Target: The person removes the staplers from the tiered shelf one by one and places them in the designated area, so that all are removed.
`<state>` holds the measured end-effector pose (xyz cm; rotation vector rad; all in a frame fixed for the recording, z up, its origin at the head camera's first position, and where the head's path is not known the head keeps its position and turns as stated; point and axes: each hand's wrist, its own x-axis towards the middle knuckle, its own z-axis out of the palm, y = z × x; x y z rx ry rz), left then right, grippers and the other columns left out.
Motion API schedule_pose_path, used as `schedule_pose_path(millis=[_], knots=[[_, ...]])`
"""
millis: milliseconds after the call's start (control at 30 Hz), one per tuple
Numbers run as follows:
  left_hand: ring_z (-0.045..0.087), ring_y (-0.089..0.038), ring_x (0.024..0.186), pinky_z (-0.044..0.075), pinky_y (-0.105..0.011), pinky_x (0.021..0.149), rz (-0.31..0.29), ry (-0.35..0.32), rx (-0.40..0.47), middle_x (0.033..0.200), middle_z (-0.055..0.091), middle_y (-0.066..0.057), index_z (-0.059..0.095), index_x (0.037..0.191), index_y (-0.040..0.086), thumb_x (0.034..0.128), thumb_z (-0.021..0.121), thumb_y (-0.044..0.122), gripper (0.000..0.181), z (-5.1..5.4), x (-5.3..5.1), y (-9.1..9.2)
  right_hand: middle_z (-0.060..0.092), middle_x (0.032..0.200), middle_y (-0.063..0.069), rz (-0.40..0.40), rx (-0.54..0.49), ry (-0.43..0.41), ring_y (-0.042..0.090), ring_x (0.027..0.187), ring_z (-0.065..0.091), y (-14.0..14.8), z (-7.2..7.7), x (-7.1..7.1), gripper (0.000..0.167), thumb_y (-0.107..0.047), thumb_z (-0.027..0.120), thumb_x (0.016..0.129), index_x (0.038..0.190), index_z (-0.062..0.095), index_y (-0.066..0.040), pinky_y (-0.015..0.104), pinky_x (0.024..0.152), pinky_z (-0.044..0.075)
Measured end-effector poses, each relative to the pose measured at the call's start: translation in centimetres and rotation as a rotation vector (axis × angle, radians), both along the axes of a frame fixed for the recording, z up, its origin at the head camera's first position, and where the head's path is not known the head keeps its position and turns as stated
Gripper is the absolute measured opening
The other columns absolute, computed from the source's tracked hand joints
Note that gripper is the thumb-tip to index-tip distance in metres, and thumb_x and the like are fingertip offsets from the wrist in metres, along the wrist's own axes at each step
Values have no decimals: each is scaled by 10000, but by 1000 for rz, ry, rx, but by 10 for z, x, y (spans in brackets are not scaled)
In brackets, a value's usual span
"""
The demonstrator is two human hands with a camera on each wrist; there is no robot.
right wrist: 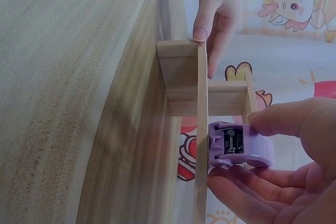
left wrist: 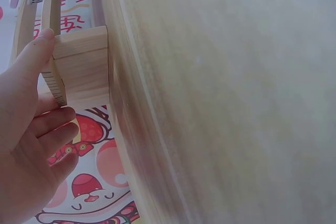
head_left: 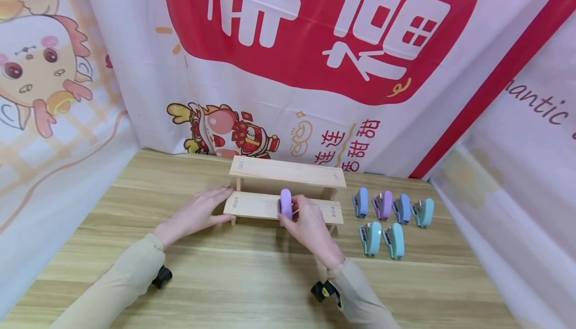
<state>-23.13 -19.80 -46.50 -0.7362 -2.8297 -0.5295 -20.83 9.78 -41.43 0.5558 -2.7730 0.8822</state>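
A two-tier wooden stand (head_left: 256,205) stands at the back of the table, its lower shelf in front of the raised upper shelf (head_left: 288,171). My left hand (head_left: 202,211) holds the lower shelf's left end, with the thumb at the front edge and the fingers behind, as the left wrist view shows. In my right hand (head_left: 310,224) is a small purple stapler (head_left: 285,201), pinched between thumb and fingers. The stapler (right wrist: 257,145) is against the top of the lower shelf (right wrist: 202,129), right of its middle.
Several small staplers stand in two rows to the right of the stand: a blue stapler (head_left: 361,202), a purple stapler (head_left: 382,205), another blue stapler (head_left: 402,208) and teal staplers (head_left: 370,238). A printed curtain (head_left: 297,109) hangs behind the wood-grain table (head_left: 234,284).
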Motion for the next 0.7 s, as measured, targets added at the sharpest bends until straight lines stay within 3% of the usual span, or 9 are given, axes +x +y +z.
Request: schedule_pose_path(millis=[400,700], knots=[[521,-408,1338,402,-636,1115,-7,27,6,1455,513,-253,483,1440,-12,865,750,419,766,1,0,0,688,897,100,-28,27,34,192,773,649,-3,0,-1,374,-284,801,838,1025,627,-11,188,605,519],[501,-397,1362,383,-628,1135,-4,2,-1,1481,492,-238,459,1461,0,875,736,431,778,2,0,0,705,928,97,-62,19,18,182,809,670,-5,0,-2,316,-209,777,833,1043,640,-17,282,683,605]])
